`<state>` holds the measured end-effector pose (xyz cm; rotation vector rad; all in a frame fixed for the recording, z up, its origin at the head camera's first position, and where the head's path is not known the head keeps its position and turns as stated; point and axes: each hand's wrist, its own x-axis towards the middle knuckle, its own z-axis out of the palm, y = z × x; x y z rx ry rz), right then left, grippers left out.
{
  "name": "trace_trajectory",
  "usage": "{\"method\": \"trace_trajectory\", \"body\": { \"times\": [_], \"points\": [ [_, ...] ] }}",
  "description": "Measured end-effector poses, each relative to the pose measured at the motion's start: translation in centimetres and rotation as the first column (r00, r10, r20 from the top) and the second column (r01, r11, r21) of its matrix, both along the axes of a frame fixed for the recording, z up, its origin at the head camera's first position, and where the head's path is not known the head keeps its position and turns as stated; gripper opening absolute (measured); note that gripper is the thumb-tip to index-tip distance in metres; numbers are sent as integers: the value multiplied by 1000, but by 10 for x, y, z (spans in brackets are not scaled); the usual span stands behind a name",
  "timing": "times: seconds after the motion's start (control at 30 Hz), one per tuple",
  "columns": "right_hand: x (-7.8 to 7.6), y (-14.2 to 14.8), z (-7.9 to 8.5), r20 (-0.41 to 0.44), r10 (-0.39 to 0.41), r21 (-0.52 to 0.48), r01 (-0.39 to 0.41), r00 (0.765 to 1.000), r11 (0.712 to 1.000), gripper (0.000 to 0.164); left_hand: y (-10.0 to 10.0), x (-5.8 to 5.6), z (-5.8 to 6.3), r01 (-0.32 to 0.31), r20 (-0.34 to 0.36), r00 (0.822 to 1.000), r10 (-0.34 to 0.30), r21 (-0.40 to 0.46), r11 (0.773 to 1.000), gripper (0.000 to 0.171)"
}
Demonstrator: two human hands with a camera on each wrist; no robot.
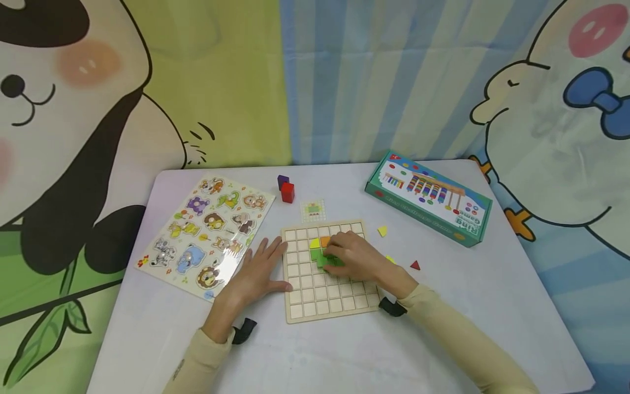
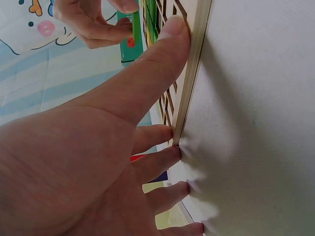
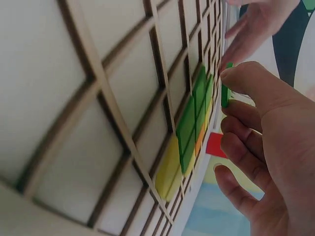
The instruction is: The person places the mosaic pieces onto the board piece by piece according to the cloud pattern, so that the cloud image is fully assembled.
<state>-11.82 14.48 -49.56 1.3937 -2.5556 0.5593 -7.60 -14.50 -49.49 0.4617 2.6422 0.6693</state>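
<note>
A wooden grid board (image 1: pixel 307 298) with square cells lies on the table. Several green tiles (image 3: pixel 186 135), yellow pieces (image 3: pixel 168 169) and an orange piece (image 1: pixel 325 241) sit in cells near its middle. Above these, my right hand (image 1: pixel 351 254) pinches a green tile (image 3: pixel 225 91) edge-on between thumb and index finger, its other fingers loosely bent. My left hand (image 1: pixel 256 273) is spread at the board's left side. Its thumb (image 2: pixel 172 37) presses on the board's rim, and the other fingertips reach down beside the edge to the table.
Behind the board lie a small pattern card (image 1: pixel 313 210), a red block (image 1: pixel 287 192) and a purple block (image 1: pixel 283 181). An animal picture board (image 1: pixel 214 221) is at left, a green box (image 1: pixel 428 200) at back right. A yellow piece (image 1: pixel 382 231) and a red triangle (image 1: pixel 415 265) lie right.
</note>
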Motion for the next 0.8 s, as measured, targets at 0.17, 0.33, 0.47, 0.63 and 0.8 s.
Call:
{"method": "trace_trajectory", "body": {
  "times": [0.17,0.33,0.47,0.63,0.8],
  "points": [
    [5,-7,-4,25,-13,38,12,1000,999,24,0,-1,0,1,1,1000,-1,-3,1000,107],
    [7,-9,-7,56,-31,94,26,998,995,24,0,-1,0,5,2,1000,-5,-1,1000,107],
    [7,-10,-8,54,-35,108,29,998,994,24,1,0,1,6,-1,1000,-6,-4,1000,107],
    [8,-11,-9,56,-41,125,34,998,992,26,1,0,2,3,-3,1000,-3,5,1000,106],
    [9,-11,-8,55,-46,132,38,997,991,26,1,0,2,3,-1,1000,-3,13,1000,106]
  ]
}}
